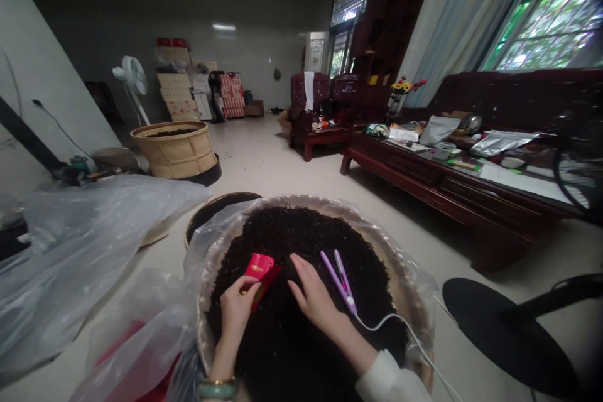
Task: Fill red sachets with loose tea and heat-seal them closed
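Observation:
Right in front of me is a wide round basket [406, 257] lined with clear plastic and heaped with dark, loose leaves [301, 229] that look like dried tea. My left hand [238, 301] pinches a small red packet [260, 267] with gold print, held above the leaves. My right hand [311, 292] reaches in beside the packet, fingers stretched and thumb apart, with nothing in it; whether its fingertips touch the leaves I cannot tell. Just right of that hand, a purple hair straightener [340, 281] lies on the leaves with its jaws apart. Its white cord [400, 319] runs over the basket's rim.
Clear plastic sheeting [94, 232] spreads over the floor at left. Behind it stand a bamboo basket [179, 154] and a white fan [134, 78]. A dark wooden table [424, 179] loaded with bags is at right, near a round black stand base [499, 339].

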Tool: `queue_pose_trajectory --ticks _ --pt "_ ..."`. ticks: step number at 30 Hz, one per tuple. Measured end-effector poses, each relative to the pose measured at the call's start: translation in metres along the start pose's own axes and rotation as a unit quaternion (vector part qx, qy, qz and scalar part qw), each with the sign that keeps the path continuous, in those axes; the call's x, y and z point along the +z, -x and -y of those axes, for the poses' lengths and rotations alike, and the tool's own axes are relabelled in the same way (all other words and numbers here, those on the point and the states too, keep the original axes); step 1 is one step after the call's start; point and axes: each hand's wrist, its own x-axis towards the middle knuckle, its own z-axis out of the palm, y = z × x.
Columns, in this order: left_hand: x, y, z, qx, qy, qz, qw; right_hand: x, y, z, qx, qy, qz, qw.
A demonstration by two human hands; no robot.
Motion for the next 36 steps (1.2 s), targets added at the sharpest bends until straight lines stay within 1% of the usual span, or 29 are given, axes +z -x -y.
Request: queue_pose_trajectory --ticks 2,4,7,10,13,16,19,21,22,24,27,30,32,33,36 --pt "0.005 0.008 -0.004 -0.017 0.077 0.017 0.997 0.004 -0.007 0.009 -0.029 -0.012 0.002 1.000" --pt "0.011 0.017 -0.006 -0.046 0.145 0.020 0.988 0.009 -0.010 0.014 -0.043 -0.019 0.003 0.999" --pt "0.019 0.029 -0.008 -0.099 0.230 0.013 0.968 0.014 -0.007 0.016 -0.055 -0.021 -0.015 0.998" --pt "0.026 0.037 -0.010 -0.145 0.293 0.008 0.945 0.014 0.000 0.013 -0.078 -0.011 -0.036 0.996" --pt "0.030 0.042 -0.014 -0.173 0.333 0.011 0.927 0.013 0.004 0.010 -0.107 0.001 -0.059 0.992" --pt "0.032 0.046 -0.018 -0.188 0.351 0.015 0.917 0.012 0.005 0.010 -0.130 0.012 -0.089 0.987" --pt "0.032 0.050 -0.020 -0.188 0.347 0.028 0.919 0.012 0.006 0.012 -0.121 0.030 -0.128 0.984" --pt "0.030 0.051 -0.021 -0.175 0.333 0.045 0.925 0.010 0.005 0.013 -0.101 0.049 -0.134 0.985" --pt "0.029 0.051 -0.021 -0.167 0.324 0.054 0.930 0.008 0.004 0.014 -0.093 0.054 -0.120 0.987" --pt "0.024 0.049 -0.023 -0.154 0.309 0.073 0.936 0.001 0.001 0.017 -0.092 0.052 -0.070 0.992" --pt "0.017 0.043 -0.026 -0.138 0.254 0.127 0.949 -0.015 -0.004 0.022 -0.115 0.031 0.004 0.993" --pt "0.011 0.037 -0.030 -0.099 0.192 0.174 0.961 -0.030 -0.006 0.030 -0.139 0.007 0.075 0.987" --pt "0.009 0.036 -0.032 -0.082 0.179 0.177 0.964 -0.038 -0.006 0.035 -0.135 -0.003 0.123 0.983" --pt "0.008 0.036 -0.033 -0.072 0.173 0.172 0.967 -0.041 -0.006 0.037 -0.122 -0.005 0.144 0.982" --pt "0.007 0.040 -0.034 -0.012 0.141 0.153 0.978 -0.048 -0.006 0.042 -0.052 -0.038 0.202 0.977"
